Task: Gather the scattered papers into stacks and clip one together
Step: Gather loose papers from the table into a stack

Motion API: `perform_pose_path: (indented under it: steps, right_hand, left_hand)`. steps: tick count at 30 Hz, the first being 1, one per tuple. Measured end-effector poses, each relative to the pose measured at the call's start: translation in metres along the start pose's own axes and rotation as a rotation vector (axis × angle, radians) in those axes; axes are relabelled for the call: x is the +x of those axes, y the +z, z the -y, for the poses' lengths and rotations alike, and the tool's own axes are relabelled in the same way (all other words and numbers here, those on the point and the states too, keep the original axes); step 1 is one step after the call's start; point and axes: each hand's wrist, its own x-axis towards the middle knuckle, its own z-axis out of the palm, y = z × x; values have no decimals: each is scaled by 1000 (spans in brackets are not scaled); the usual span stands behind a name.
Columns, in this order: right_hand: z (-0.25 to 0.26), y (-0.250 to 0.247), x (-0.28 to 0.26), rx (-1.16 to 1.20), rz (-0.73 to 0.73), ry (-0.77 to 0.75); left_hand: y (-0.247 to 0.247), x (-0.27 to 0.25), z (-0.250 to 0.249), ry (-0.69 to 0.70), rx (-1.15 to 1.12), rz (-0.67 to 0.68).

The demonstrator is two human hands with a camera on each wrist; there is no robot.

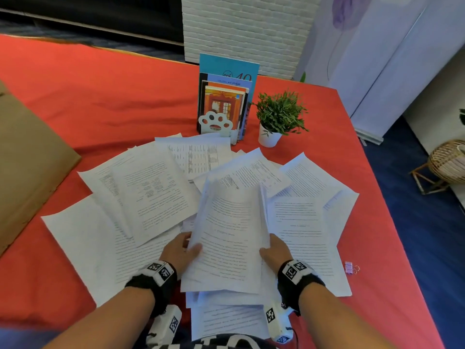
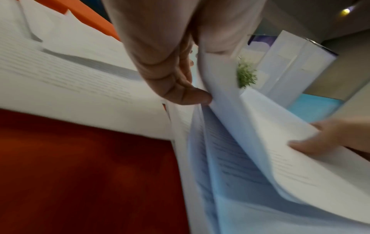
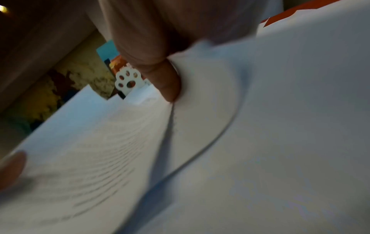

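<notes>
Both hands hold one bundle of printed sheets point(image 1: 231, 235) lifted off the red table, its side edges curling upward. My left hand point(image 1: 182, 248) grips the bundle's left edge, thumb on top; in the left wrist view the left hand point(image 2: 180, 88) pinches the bundle point(image 2: 260, 142). My right hand point(image 1: 274, 250) grips the right edge; the right wrist view shows the right hand point(image 3: 166, 82) with its thumb pressed on the bundle point(image 3: 100, 150). Several loose printed papers point(image 1: 153, 187) lie scattered and overlapping around the bundle. A small pink binder clip point(image 1: 350, 267) lies on the cloth at the right.
Upright books in a white paw-shaped bookend point(image 1: 221, 109) and a small potted plant point(image 1: 276, 119) stand behind the papers. A brown cardboard sheet point(image 1: 27, 167) lies at the left. The red table point(image 1: 100, 84) drops to blue carpet on the right, near a wicker stool point(image 1: 445, 165).
</notes>
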Motion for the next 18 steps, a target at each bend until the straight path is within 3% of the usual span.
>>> perform_pose_path:
  steps: [2,5,7,9,13,18]
  right_hand:
    - [5,-18,3,34,-60,-36]
    - [-1,-56,14,116,-187,2]
    - [-18,-80,22,101,-256,68]
    - [-39,-98,26,72,-303,144]
    - [-69,-112,30,-58,-333,294]
    - [-81,-102,34,-311,-343,404]
  left_hand:
    - [-19,14,5,-60,-132,-202]
    - [-61,41,27,-225,-48,-430]
    - [-84,53,43,-395,36,-392]
    - [-96,62,52,-460,71,-304]
    - [-101,69,48,-369,38,-237]
    - [-97,60,42,-322,4,-374]
